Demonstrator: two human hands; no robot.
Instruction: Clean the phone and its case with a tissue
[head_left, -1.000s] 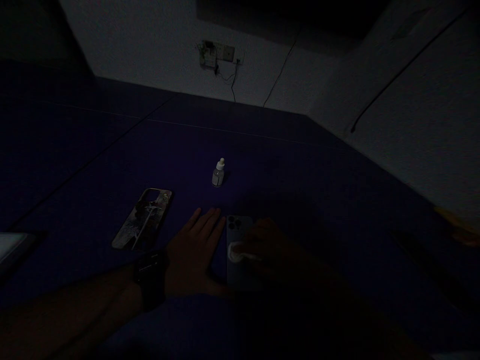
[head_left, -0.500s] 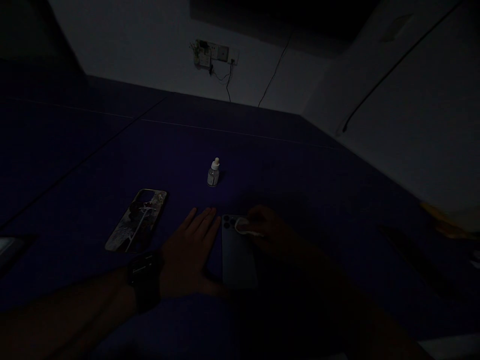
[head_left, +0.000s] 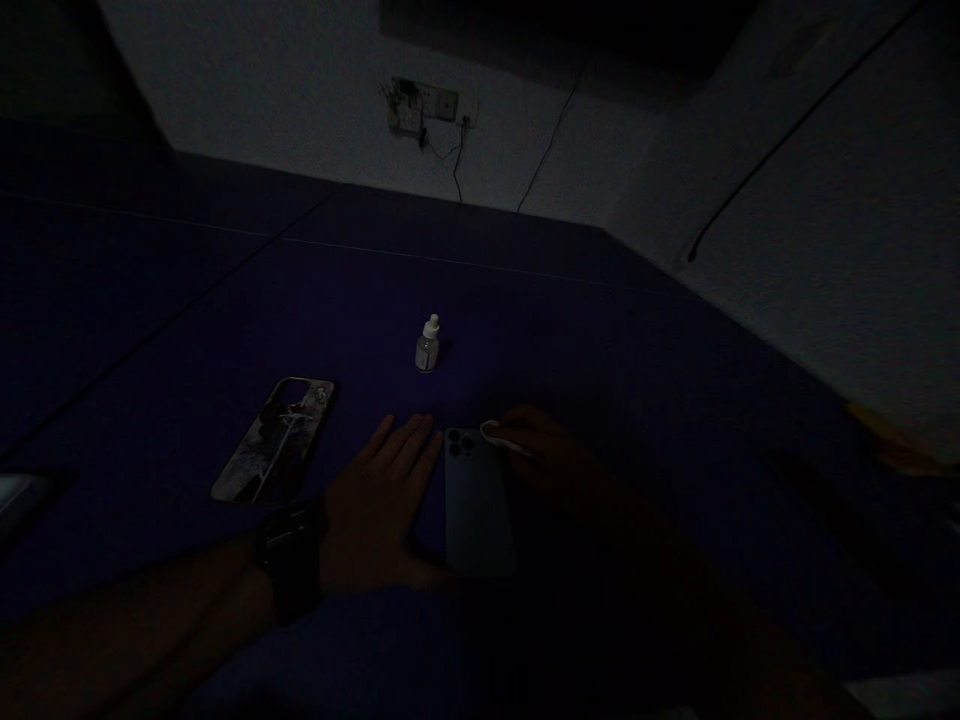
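Observation:
A grey-blue phone (head_left: 478,515) lies back up on the dark blue surface, its camera lenses at the far left corner. Flat on the surface along the phone's left side is my left hand (head_left: 382,505), fingers stretched out and thumb by the phone's near end. My right hand (head_left: 544,450) pinches a white cotton pad (head_left: 504,437) at the phone's far right corner. Deep shadow hides most of that hand and forearm. A patterned phone case (head_left: 276,440) lies to the left. Beyond the phone stands a small dropper bottle (head_left: 427,347) with a white top.
A dark watch (head_left: 291,555) is on my left wrist. At the left edge lies a pale-screened object (head_left: 21,495), partly cut off. Sockets with plugs and cables (head_left: 427,105) are on the back wall. Something yellowish (head_left: 892,440) lies by the right wall.
My right hand has shifted the cotton pad slightly right and away from me, off the camera lenses to the phone's corner. My left hand has stayed put.

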